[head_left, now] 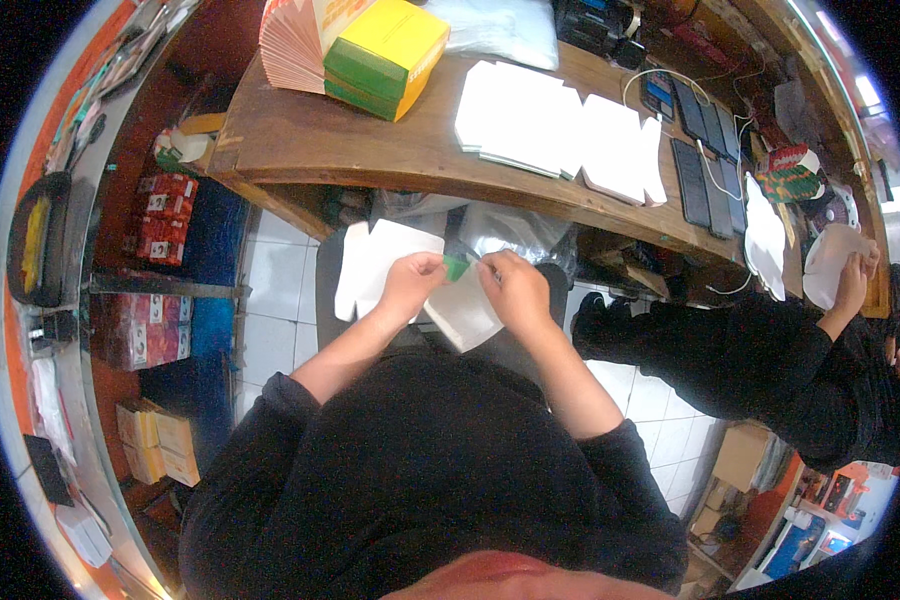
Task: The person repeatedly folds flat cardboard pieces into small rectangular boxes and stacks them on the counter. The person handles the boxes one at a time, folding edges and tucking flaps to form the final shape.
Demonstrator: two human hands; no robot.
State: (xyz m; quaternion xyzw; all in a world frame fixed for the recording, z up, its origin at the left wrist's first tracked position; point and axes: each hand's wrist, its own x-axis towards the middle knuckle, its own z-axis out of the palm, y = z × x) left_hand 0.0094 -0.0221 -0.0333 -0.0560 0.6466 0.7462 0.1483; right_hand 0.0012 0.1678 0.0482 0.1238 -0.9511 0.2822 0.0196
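Note:
Over my lap, both hands are on a partly folded white card box (465, 316) with a green printed flap. My left hand (412, 284) is closed, thumb and fingers pinching the green flap (456, 268). On the opposite side of the same piece, my right hand (516, 292) is closed with its fingertips at the upper edge. Whether it also holds a small tool is too unclear to make out. Another flat white die-cut card (407, 240) lies on my dark-clothed legs, beside and partly behind my left hand.
Ahead, a wooden counter (370, 150) carries stacked white die-cut cards (520, 115), a yellow-green box (390, 55), fanned orange-white sheets (300, 50) and several phones (705, 185) with cables. At right, a person in black (730, 360) holds a white card (832, 262). Shelved red boxes (162, 220) stand left.

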